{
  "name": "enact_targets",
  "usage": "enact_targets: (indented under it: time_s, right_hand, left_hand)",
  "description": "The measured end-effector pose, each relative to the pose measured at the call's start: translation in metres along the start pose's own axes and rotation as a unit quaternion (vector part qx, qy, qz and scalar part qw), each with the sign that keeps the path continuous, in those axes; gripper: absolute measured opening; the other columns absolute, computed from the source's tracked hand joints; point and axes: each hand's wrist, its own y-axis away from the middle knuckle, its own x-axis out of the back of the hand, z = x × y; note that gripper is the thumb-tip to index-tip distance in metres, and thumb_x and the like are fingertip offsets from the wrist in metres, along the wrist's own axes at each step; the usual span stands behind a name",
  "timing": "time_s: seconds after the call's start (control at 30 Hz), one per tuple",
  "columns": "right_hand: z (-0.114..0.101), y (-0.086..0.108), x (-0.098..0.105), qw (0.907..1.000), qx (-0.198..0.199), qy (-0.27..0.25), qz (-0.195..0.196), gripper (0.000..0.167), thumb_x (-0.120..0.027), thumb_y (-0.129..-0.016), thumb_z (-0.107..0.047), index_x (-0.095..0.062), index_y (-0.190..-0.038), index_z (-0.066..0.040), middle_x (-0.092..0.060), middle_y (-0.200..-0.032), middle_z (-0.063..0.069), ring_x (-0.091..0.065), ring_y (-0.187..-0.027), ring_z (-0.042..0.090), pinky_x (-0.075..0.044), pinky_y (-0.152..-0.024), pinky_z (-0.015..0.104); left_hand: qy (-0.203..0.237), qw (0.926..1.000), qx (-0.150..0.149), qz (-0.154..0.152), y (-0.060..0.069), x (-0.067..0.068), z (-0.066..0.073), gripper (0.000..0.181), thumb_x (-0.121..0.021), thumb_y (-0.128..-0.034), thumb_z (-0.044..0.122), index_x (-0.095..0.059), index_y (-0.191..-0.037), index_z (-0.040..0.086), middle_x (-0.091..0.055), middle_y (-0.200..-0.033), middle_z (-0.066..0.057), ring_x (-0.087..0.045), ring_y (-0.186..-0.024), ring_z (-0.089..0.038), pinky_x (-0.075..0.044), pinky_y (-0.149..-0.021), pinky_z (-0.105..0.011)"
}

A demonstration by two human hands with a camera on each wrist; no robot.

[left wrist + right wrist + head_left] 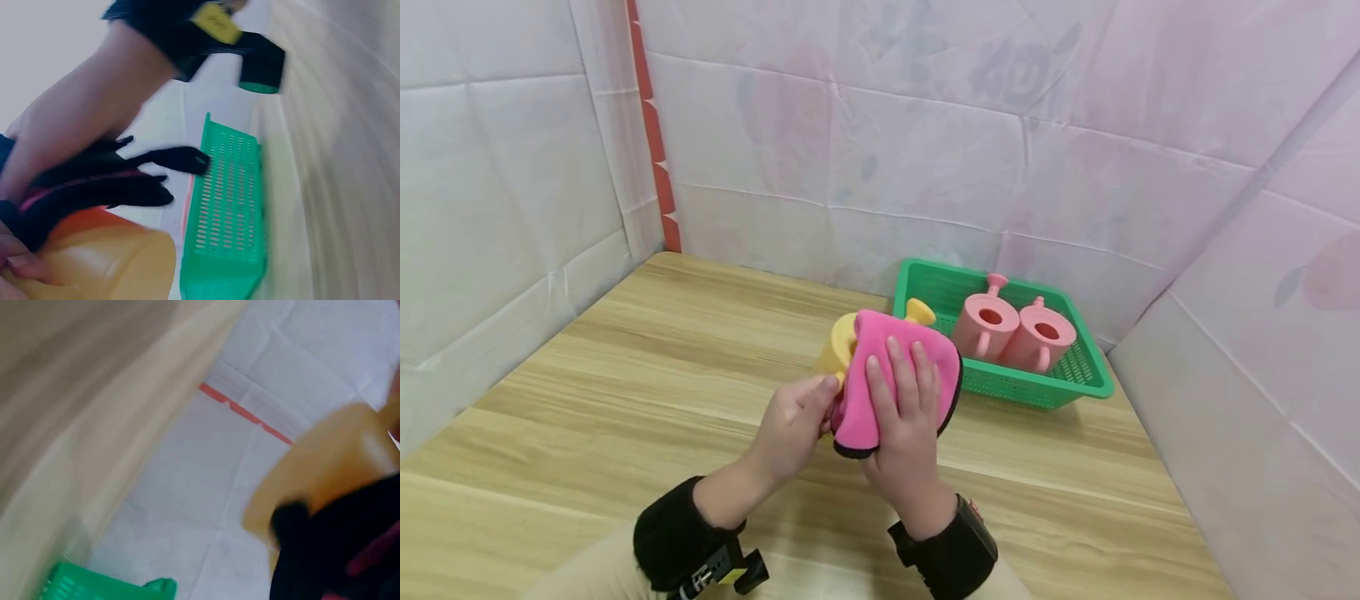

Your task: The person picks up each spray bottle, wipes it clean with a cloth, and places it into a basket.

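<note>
A yellow watering can (835, 348) is held up over the wooden table, its spout (920, 312) pointing away to the right. My left hand (793, 421) grips its handle, with the thumb on top. Over the can's right side lies a pink cloth with black edging (867, 333). My right hand (906, 417) presses the cloth on the can, its fingers straight and flat; its thumb is hidden. In the left wrist view the can's body (119, 265) shows beneath the black underside of the cloth (106, 194).
A green perforated basket (1003, 383) stands at the back right of the wooden table (625, 400). Two pink watering cans (983, 321) sit inside it, side by side. White printed sheets (925, 158) hang around the table as walls.
</note>
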Motion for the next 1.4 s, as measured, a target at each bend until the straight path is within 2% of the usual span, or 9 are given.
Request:
enact_targets:
  time_s: [0.17, 0.3, 0.4, 0.57, 0.7, 0.9, 1.03, 1.27, 1.4]
  right_hand:
    - [0.009, -0.009, 0.014, 0.9916, -0.061, -0.087, -0.074, 0.051, -0.047, -0.094, -0.039, -0.049, -0.13, -0.002, -0.052, -0.131, 0.014, -0.042, -0.124, 0.034, -0.028, -0.101, 0.054]
    - [0.019, -0.017, 0.023, 0.9713, -0.073, -0.176, -0.142, 0.052, -0.049, -0.092, -0.031, -0.046, -0.134, 0.0, -0.047, -0.137, 0.014, -0.034, -0.131, 0.034, -0.022, -0.107, 0.048]
    - [0.027, -0.021, 0.026, 0.9515, -0.096, -0.231, -0.179, 0.054, -0.051, -0.089, -0.024, -0.042, -0.137, -0.001, -0.037, -0.144, 0.014, -0.026, -0.135, 0.033, -0.016, -0.109, 0.049]
    - [0.039, -0.03, 0.026, 0.9075, -0.164, -0.33, -0.202, 0.053, -0.047, -0.095, -0.033, -0.039, -0.14, -0.007, -0.041, -0.142, 0.009, -0.021, -0.137, 0.026, -0.012, -0.109, 0.048]
    - [0.044, -0.038, 0.029, 0.8785, -0.184, -0.367, -0.244, 0.047, -0.051, -0.094, -0.023, -0.043, -0.138, -0.008, -0.053, -0.131, 0.006, -0.035, -0.131, 0.022, -0.022, -0.108, 0.041]
    - [0.048, -0.056, 0.04, 0.844, -0.301, -0.242, -0.372, 0.038, -0.058, -0.087, -0.018, -0.056, -0.124, -0.02, -0.061, -0.11, -0.005, -0.056, -0.097, 0.01, -0.045, -0.084, 0.032]
    - [0.043, -0.065, 0.038, 0.8235, -0.323, -0.125, -0.45, 0.019, -0.059, -0.084, -0.028, -0.06, -0.102, -0.02, -0.059, -0.087, -0.002, -0.055, -0.074, 0.013, -0.046, -0.066, 0.031]
    - [0.012, -0.063, 0.03, 0.8559, -0.137, 0.085, -0.491, 0.061, -0.058, -0.086, -0.046, -0.046, -0.136, -0.013, -0.051, -0.131, 0.009, -0.05, -0.115, 0.028, -0.041, -0.092, 0.044]
    - [0.012, -0.065, 0.032, 0.8545, -0.132, 0.078, -0.496, 0.07, -0.058, -0.086, -0.05, -0.039, -0.141, -0.012, -0.045, -0.137, 0.01, -0.043, -0.124, 0.029, -0.035, -0.099, 0.047]
  left_hand:
    - [-0.109, 0.9904, -0.083, -0.012, 0.003, -0.002, -0.009, 0.033, -0.048, -0.0983, 0.022, -0.05, -0.067, 0.012, -0.043, -0.057, 0.006, -0.038, -0.052, -0.003, -0.035, -0.044, -0.019]
    - [-0.21, 0.9644, -0.159, -0.026, 0.004, 0.0, -0.013, 0.04, -0.046, -0.0962, 0.041, -0.045, -0.065, 0.016, -0.039, -0.058, 0.011, -0.033, -0.051, 0.002, -0.029, -0.044, -0.012]
    - [-0.284, 0.9291, -0.234, -0.036, 0.003, 0.002, -0.016, 0.042, -0.046, -0.0942, 0.046, -0.042, -0.065, 0.016, -0.036, -0.056, 0.01, -0.031, -0.048, 0.002, -0.026, -0.043, -0.009]
    - [-0.38, 0.8564, -0.344, -0.059, 0.0, 0.002, -0.018, 0.035, -0.043, -0.0978, 0.036, -0.05, -0.073, 0.011, -0.041, -0.056, 0.009, -0.038, -0.044, -0.003, -0.033, -0.041, -0.012]
    - [-0.412, 0.8252, -0.38, -0.067, -0.001, 0.002, -0.018, 0.035, -0.041, -0.0989, 0.031, -0.048, -0.071, 0.012, -0.038, -0.053, 0.01, -0.037, -0.042, -0.002, -0.029, -0.039, -0.013]
    - [-0.457, 0.7769, -0.421, -0.103, -0.001, 0.004, -0.017, 0.038, -0.043, -0.0987, 0.029, -0.042, -0.063, 0.016, -0.032, -0.05, 0.011, -0.028, -0.041, 0.0, -0.018, -0.039, -0.014]
    - [-0.463, 0.7672, -0.426, -0.126, 0.0, 0.004, -0.019, 0.039, -0.041, -0.0993, 0.028, -0.043, -0.063, 0.015, -0.032, -0.051, 0.011, -0.028, -0.041, -0.001, -0.015, -0.04, -0.015]
    - [-0.483, 0.741, -0.45, -0.124, -0.003, 0.007, -0.027, 0.035, -0.035, -0.0979, 0.016, -0.047, -0.065, 0.014, -0.038, -0.051, 0.012, -0.034, -0.041, -0.001, -0.022, -0.037, -0.017]
    - [-0.484, 0.7353, -0.457, -0.128, -0.004, 0.01, -0.028, 0.037, -0.034, -0.0987, 0.015, -0.044, -0.063, 0.015, -0.036, -0.049, 0.011, -0.032, -0.039, -0.001, -0.02, -0.036, -0.017]
